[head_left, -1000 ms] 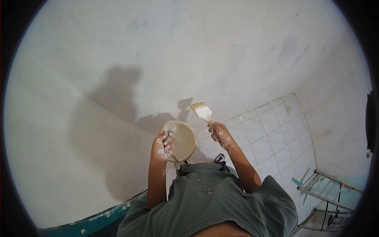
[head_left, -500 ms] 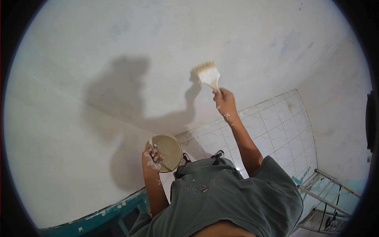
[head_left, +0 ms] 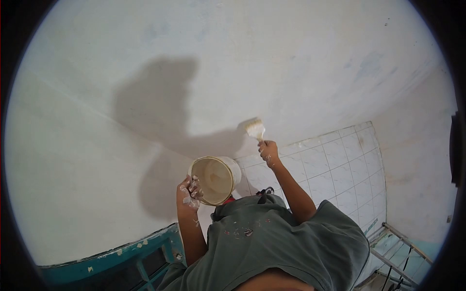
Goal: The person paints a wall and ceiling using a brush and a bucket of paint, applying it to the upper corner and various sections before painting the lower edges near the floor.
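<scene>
Near centre, the closed right hand [head_left: 268,152] grips a flat white-coated paintbrush [head_left: 256,129] slanting up-left, the left hand [head_left: 189,192] a round off-white bucket [head_left: 235,169].

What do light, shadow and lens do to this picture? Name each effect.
Head view: a broad, soft-edged shadow darkens the wall beside the brush; also in the head view, wide-angle distortion bows the tiles, and blackness fills the picture's corners.

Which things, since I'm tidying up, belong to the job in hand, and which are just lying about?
In the job:
flat paintbrush, in the right hand
white bucket, in the left hand
probably the whitish wall

Seemingly just about:
railed metal rack or ladder
chipped teal frame
</scene>
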A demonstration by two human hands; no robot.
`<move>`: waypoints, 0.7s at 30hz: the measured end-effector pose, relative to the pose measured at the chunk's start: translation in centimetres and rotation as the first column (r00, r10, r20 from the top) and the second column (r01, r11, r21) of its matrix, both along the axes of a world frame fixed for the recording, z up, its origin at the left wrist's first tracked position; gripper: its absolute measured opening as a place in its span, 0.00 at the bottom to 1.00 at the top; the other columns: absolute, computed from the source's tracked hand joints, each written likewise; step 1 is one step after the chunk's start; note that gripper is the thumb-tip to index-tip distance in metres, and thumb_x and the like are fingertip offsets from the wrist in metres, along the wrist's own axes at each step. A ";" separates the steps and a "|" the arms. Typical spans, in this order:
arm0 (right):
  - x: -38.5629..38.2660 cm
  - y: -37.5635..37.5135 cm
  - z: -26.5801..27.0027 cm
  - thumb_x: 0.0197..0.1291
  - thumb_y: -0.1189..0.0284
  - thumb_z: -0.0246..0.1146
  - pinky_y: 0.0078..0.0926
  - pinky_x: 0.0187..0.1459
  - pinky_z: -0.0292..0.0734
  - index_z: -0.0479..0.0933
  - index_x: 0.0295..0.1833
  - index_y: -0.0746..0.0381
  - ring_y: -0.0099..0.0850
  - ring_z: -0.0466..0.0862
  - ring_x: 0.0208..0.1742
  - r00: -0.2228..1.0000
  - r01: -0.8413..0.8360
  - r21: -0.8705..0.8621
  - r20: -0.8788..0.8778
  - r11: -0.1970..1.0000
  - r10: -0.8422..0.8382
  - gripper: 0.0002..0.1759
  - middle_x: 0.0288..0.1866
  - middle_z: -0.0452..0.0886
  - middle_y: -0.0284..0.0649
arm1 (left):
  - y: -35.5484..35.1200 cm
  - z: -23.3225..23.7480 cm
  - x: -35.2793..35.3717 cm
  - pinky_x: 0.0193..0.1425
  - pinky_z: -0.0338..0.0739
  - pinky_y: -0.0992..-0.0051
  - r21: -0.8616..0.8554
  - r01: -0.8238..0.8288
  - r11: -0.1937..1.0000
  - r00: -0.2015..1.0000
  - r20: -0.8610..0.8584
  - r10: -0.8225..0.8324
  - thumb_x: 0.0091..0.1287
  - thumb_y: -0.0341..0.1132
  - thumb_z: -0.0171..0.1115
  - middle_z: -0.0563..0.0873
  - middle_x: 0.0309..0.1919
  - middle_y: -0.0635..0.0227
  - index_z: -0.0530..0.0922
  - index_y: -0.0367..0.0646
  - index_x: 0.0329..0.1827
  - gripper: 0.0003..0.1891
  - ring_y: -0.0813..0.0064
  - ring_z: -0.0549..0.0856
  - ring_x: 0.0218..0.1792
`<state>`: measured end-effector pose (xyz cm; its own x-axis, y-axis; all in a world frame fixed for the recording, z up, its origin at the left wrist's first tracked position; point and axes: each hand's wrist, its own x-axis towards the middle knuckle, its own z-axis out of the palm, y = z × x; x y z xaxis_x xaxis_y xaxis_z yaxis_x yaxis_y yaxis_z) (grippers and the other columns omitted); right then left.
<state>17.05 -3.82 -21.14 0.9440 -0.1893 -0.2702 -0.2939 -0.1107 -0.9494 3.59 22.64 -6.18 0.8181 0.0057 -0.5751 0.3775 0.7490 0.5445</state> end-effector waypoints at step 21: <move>0.5 0.1 9.3 0.59 0.65 0.52 0.16 0.12 0.52 0.72 0.25 0.66 0.15 0.60 0.10 0.961 0.020 0.104 0.273 0.994 -0.048 0.16 0.13 0.66 0.28 | 0.0 -0.3 0.4 0.13 0.52 0.86 0.169 -0.003 0.986 1.000 0.001 0.003 0.65 0.41 0.48 0.61 0.11 0.80 0.70 0.42 0.30 0.12 0.86 0.57 0.09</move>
